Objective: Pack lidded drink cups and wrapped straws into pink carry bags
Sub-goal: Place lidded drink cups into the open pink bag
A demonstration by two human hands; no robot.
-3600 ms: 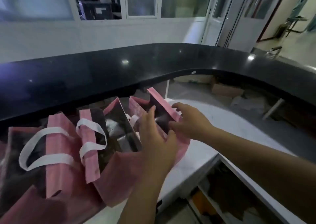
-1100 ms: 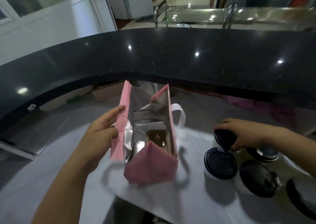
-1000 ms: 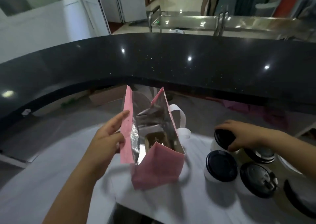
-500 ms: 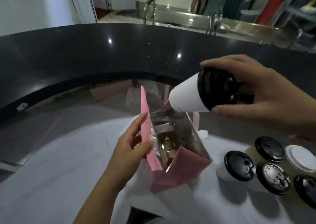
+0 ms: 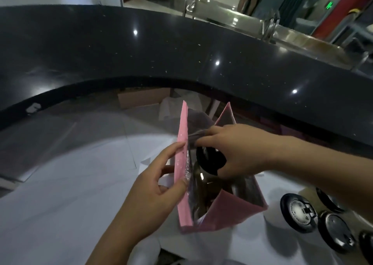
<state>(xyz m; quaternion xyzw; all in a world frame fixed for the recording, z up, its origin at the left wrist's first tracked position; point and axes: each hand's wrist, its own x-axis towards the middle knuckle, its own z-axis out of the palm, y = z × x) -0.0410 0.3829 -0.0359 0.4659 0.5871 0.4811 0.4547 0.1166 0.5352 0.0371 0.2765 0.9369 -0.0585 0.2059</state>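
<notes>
A pink carry bag (image 5: 228, 214) with a silver lining stands open on the white worktop (image 5: 60, 194). My left hand (image 5: 153, 192) pinches its left wall between thumb and fingers, holding the mouth apart. My right hand (image 5: 236, 153) reaches into the bag from the right and grips a cup by its black lid (image 5: 210, 160); the cup's body is down inside the bag and mostly hidden.
Several more black-lidded cups (image 5: 298, 212) stand on the worktop at the lower right, close to the bag. A raised curved black counter (image 5: 141, 48) wraps round the far side. A person stands beyond it at the top right.
My right hand lifted a white cup with a black lid from the group at the right, carried it over the bag and has lowered it inside. My left hand kept hold of the bag's wall.
</notes>
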